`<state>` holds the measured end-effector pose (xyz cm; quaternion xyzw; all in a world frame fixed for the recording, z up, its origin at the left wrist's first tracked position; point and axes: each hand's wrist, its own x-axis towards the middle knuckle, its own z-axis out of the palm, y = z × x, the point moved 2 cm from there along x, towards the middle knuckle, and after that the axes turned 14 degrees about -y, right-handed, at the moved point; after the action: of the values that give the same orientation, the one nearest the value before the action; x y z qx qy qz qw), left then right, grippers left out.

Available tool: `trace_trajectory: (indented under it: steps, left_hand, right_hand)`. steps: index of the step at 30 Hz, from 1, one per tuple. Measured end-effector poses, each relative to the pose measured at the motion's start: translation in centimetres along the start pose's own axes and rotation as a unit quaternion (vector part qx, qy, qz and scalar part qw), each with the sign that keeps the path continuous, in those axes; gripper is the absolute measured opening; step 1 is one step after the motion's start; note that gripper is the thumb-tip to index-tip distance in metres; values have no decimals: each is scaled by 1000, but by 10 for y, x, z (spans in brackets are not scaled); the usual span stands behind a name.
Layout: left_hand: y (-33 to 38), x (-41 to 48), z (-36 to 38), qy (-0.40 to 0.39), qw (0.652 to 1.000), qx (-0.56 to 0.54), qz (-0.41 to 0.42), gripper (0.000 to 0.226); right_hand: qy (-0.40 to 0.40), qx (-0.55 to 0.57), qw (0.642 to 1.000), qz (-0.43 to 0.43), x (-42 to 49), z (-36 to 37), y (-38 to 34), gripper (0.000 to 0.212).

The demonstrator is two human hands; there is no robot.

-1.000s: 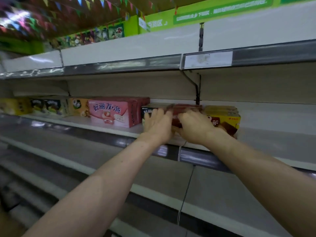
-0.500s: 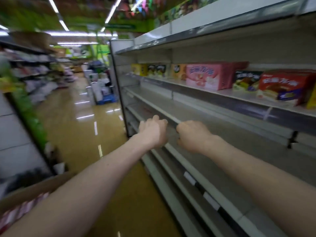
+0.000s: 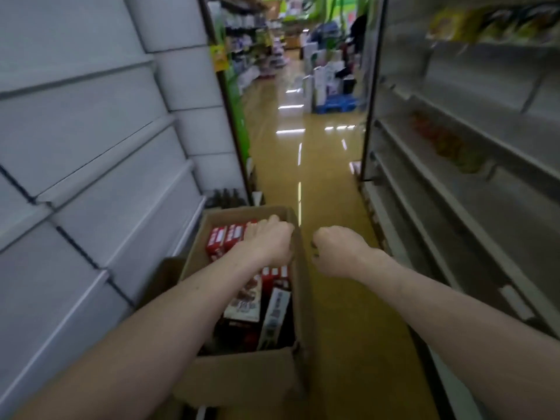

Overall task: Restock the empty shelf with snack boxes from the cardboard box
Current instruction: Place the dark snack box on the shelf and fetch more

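Left hand [image 3: 266, 242]: stretched out over the open cardboard box [image 3: 242, 380], back of the hand up; fingers are bent downward above the red snack boxes [image 3: 225, 237]; whether the grip is closed on one cannot be told
Right hand [image 3: 336, 253]: held out just beside the box's right wall, above the floor [image 3: 327, 183]; the grip is curled in toward the palm; nothing is held
Cardboard box: placed low beside the left shelving [image 3: 91, 147]; brown, matte, flaps open
Snack boxes: packed upright in rows inside the box; glossy red cartons
Shelf [image 3: 485, 183]: grey metal tiers on the right; blurred yellow packs on the top tier
Floor: glossy yellow aisle; ceiling lights are reflected
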<state>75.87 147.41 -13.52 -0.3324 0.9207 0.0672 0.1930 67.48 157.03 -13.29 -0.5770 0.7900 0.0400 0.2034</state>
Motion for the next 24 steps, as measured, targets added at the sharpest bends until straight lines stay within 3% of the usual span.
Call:
trace_trajectory:
  steps: [11,24]
  left_hand:
    - [-176,57,102,-143,978,-106,-108,50]
    - [-220,155,191,-205,944,-240,-93,43]
  right_hand:
    - [-139,49,989,-13,148,82,-70,11]
    - [-220,97,967,90,252,151,-45,10]
